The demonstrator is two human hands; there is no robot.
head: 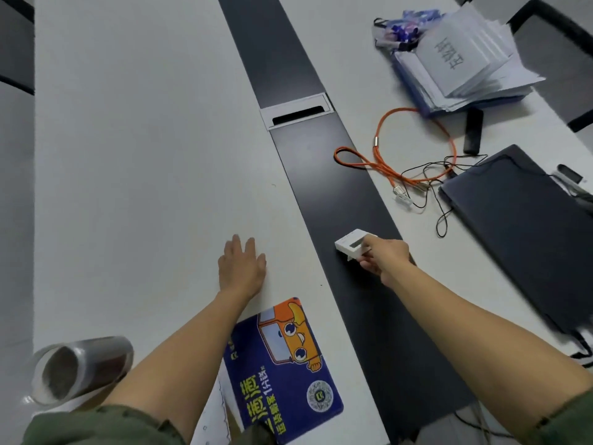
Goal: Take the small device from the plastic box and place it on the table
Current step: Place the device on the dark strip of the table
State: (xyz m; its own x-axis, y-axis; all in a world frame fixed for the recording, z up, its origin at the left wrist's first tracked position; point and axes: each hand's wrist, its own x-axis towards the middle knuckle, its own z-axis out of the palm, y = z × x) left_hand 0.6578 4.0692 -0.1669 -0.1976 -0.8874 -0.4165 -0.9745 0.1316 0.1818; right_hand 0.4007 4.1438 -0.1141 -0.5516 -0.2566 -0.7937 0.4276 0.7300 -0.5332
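At the bottom of the frame, two green sleeves (96, 425) lead into bare forearms. Lower left, a clear plastic roll (80, 369) lies on its side close to the table's (128, 139) near edge, with a blue card printed with an orange cartoon truck (282, 370) just right of it, between the arms.

The left hand (241, 268) rests flat and released, palm down, on the white surface just above the card. Above and left of it the white table runs bare to the top of the frame, the widest free stretch in view.

The right hand (383, 258), centre right, pinches the small white device (353, 245) by its near end. The device sits over the right edge of the dark strip (321, 175) that runs diagonally up the middle; whether it touches the surface cannot be told.

Right of the hand, a dark flat folder (526, 239) fills the right side. Beyond it an orange cable (414, 149) tangles with thin black wires (442, 187). On the strip a white-framed slot (296, 114) sits at upper centre. A stack of papers (462, 62) occupies the upper right.
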